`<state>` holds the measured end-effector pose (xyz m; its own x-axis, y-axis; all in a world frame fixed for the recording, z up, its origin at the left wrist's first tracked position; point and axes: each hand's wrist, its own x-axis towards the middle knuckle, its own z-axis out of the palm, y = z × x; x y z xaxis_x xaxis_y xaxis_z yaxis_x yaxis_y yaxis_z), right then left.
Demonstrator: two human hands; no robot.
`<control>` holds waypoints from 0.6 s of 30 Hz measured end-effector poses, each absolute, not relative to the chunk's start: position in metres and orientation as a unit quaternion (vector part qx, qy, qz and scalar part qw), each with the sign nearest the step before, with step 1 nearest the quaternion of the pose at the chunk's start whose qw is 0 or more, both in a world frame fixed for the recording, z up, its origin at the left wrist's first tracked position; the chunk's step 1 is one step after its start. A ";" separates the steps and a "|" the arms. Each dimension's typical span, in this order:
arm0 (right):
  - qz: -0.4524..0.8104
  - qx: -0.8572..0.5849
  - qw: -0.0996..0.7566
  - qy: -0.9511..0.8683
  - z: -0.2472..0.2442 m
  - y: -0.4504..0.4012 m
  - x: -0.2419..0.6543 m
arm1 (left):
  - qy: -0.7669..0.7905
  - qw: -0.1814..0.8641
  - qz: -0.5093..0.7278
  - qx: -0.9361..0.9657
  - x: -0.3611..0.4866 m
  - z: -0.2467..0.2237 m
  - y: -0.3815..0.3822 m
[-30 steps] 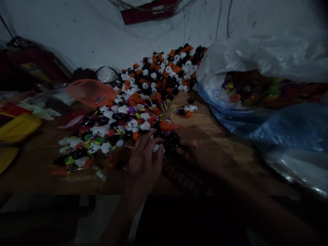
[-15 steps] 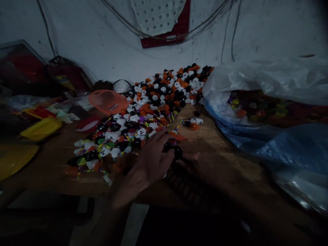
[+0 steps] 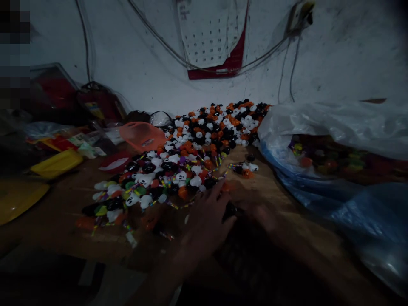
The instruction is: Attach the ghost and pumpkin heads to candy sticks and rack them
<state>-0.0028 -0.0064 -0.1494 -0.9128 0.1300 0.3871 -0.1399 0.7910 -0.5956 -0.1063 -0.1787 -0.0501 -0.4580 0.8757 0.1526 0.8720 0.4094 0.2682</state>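
My left hand (image 3: pixel 210 214) reaches in from the bottom, its fingers curved over the table. Between its thumb and fingers is a shiny black plastic piece (image 3: pixel 230 209). Close on the other side of this piece is my right hand (image 3: pixel 263 216), smeared and in shadow; its fingers cannot be made out. A dark area below the hands hides detail. Left of and beyond the hands lies a pile of strung trinkets with colourful beads and white ghost heads (image 3: pixel 181 176). Past my fingertips lie a white ghost piece (image 3: pixel 253 167) and an orange piece (image 3: pixel 247 174).
A heap of loose orange, black and white pieces (image 3: pixel 219 125) rests against the wall. An orange basket (image 3: pixel 143 135) and a yellow container (image 3: pixel 57 164) stand left. A large plastic bag (image 3: pixel 318 202) with colourful pieces inside lies right. The wooden table (image 3: pixel 63 212) has a front edge.
The camera view has tilted up, so the scene sits lower. My hands stay together around the black piece, a little further right in the picture. A beaded string beside my left hand now shows more.
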 end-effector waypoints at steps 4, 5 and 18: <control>0.219 -0.037 0.240 -0.945 -0.126 0.029 -0.040 | 0.807 0.024 0.167 0.566 -0.105 -0.048 -0.186; 0.195 -0.040 0.254 -0.947 -0.124 0.036 -0.052 | 0.800 0.030 0.174 0.573 -0.105 -0.046 -0.188; 0.116 0.016 0.181 -0.976 -0.142 0.066 -0.117 | 0.816 -0.132 0.211 0.522 -0.211 -0.060 -0.184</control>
<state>-0.1172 0.0665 -0.1421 -0.9339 0.0112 0.3573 -0.0729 0.9725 -0.2211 -0.2114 -0.1836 -0.0598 -0.4200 0.7959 0.4360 0.9075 0.3660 0.2060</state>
